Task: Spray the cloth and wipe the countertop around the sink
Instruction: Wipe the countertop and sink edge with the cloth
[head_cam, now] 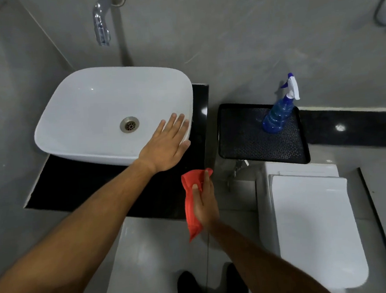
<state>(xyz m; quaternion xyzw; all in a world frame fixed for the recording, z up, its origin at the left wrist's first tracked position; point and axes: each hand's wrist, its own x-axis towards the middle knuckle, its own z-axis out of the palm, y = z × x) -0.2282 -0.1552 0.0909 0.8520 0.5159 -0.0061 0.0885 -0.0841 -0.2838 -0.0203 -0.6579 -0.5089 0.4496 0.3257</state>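
A white basin [92, 108] sits on a black countertop [75, 183]. My left hand [166, 146] lies flat with fingers spread on the basin's front right rim, holding nothing. My right hand [204, 203] grips a red cloth [192, 206] just off the countertop's front right corner; the cloth hangs bunched down the hand's left side. A blue spray bottle [279, 114] with a white and blue trigger head stands upright on a black tray [240, 140] to the right of the counter, well beyond both hands.
A chrome tap [101, 24] juts from the grey wall above the basin. A white toilet [313, 224] with its lid down sits at the lower right, below the tray. A black ledge [347, 129] runs along the right wall. My dark shoes [191, 287] stand on the pale floor.
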